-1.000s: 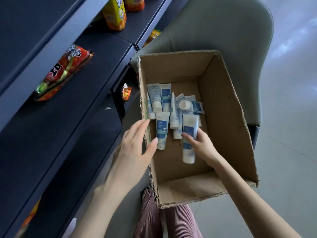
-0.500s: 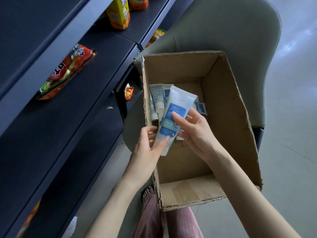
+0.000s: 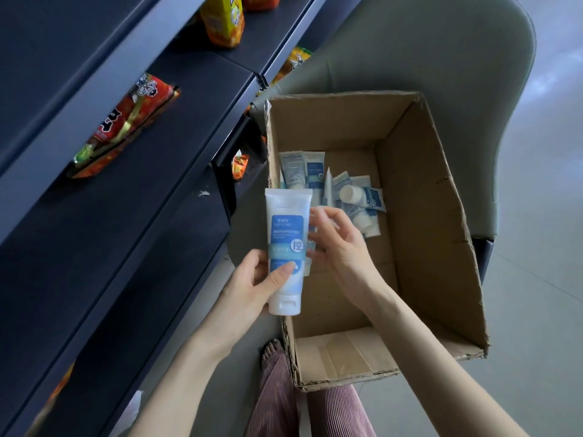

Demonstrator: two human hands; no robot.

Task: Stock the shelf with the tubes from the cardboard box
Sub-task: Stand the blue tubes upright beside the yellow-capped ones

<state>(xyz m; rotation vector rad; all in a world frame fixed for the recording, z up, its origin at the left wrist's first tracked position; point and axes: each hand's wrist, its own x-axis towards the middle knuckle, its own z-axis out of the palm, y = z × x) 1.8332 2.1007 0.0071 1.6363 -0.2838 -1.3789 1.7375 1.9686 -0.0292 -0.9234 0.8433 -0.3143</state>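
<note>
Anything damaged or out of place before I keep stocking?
The cardboard box has ragged, torn rims. Leftover tubes lie jumbled inside, and a red snack packet lies askew on the shelf. The held tube looks intact.

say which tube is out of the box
The tube gripped in the left hand, cap down; the rest lie on the box floor.
</note>
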